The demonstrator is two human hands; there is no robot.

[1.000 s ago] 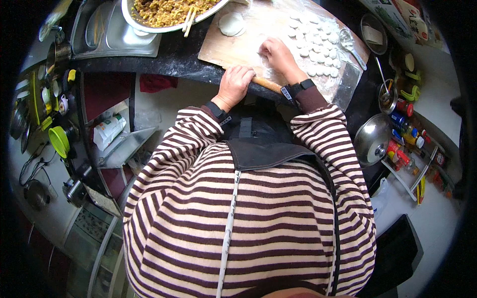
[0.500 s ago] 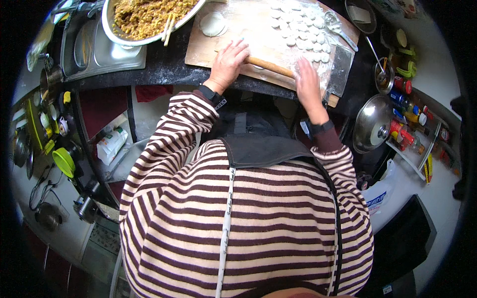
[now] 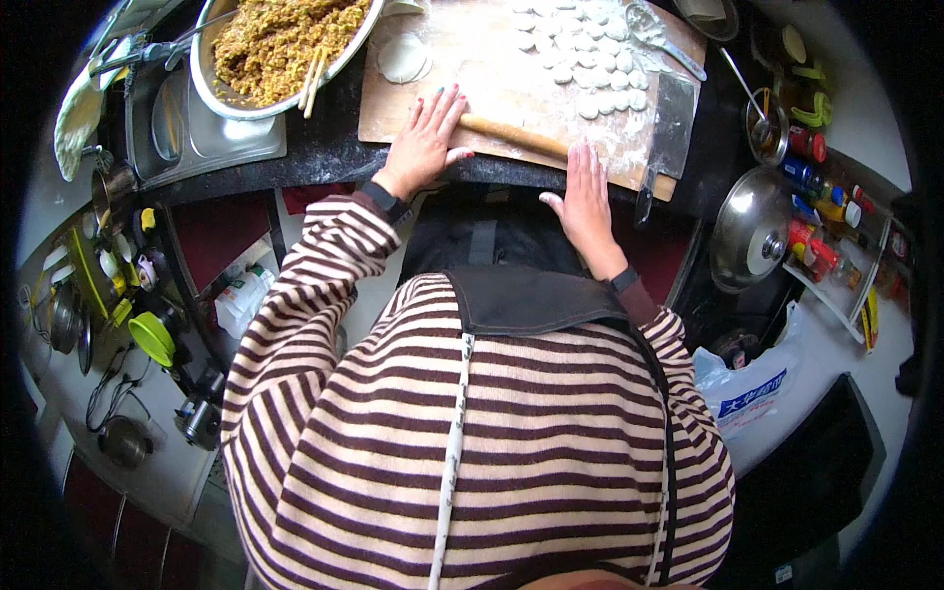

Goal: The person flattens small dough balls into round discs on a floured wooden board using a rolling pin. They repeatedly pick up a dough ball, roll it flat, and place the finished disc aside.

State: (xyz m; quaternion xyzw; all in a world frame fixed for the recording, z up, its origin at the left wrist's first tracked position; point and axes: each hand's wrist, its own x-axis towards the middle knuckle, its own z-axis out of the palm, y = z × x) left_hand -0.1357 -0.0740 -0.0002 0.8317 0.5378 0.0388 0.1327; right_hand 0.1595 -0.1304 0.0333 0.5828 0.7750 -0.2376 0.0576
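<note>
A wooden rolling pin (image 3: pixel 516 136) lies slantwise over the near part of a floured wooden board (image 3: pixel 472 59). My left hand (image 3: pixel 425 147) rests flat over its left end, fingers stretched and a little spread. At its right end, my right hand (image 3: pixel 588 208) touches the pin with straight fingers, the thumb held apart. Any dough under the pin is too hidden to make out. Flat round dough wrappers (image 3: pixel 403 59) are stacked at the board's left. Several small floured dough pieces (image 3: pixel 590 61) sit at its far right.
Left of the board stands a large bowl of filling (image 3: pixel 285 49) with chopsticks (image 3: pixel 313 84) on its rim. A cleaver (image 3: pixel 672 123) lies along the board's right edge, handle toward me. A steel lid (image 3: pixel 752 231) and a pan with a ladle (image 3: pixel 764 128) are farther right.
My left hand has flattened, its fingers now stretched out. My right hand has drawn nearer to me with its thumb spread, uncovering the cleaver's handle. The whole view has shifted slightly.
</note>
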